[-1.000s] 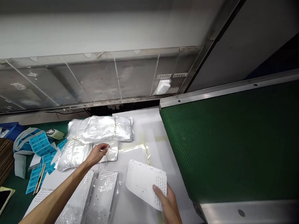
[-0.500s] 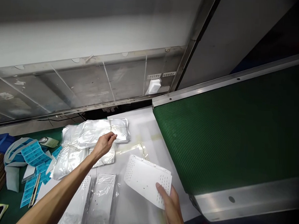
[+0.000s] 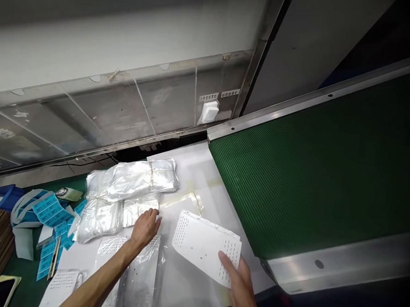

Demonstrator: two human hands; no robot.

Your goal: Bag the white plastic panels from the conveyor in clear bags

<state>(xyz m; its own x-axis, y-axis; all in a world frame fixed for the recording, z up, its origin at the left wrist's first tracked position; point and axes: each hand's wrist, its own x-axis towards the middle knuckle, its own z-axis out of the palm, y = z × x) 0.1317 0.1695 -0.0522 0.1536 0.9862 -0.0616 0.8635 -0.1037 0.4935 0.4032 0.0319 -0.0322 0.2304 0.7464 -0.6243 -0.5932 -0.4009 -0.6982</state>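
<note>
My right hand (image 3: 241,283) grips a white panel (image 3: 205,249) by its right end, thumb on top. The panel has rows of small slots at both ends, a few holes in the middle and a folded far edge. My left hand (image 3: 146,226) is closed, fingertips curled down at the right edge of a small stack of clear plastic bags (image 3: 138,209); whether it pinches a bag is hidden. Below that hand lies a similar white panel in a clear bag (image 3: 142,278), with another bagged panel (image 3: 109,249) to its left, partly behind my forearm.
Tied bundles of clear bags (image 3: 143,178) lie behind my left hand. A green conveyor belt (image 3: 293,176) with a metal rail (image 3: 309,264) runs along the right. Blue label sheets (image 3: 52,212), tweezers (image 3: 54,258), a phone (image 3: 2,293) and a blue bin (image 3: 8,198) are at left.
My left hand has come down and nearer, from over the tied bag bundle to the small bag stack's edge. The panel in my right hand has shifted slightly right. The view has moved slightly.
</note>
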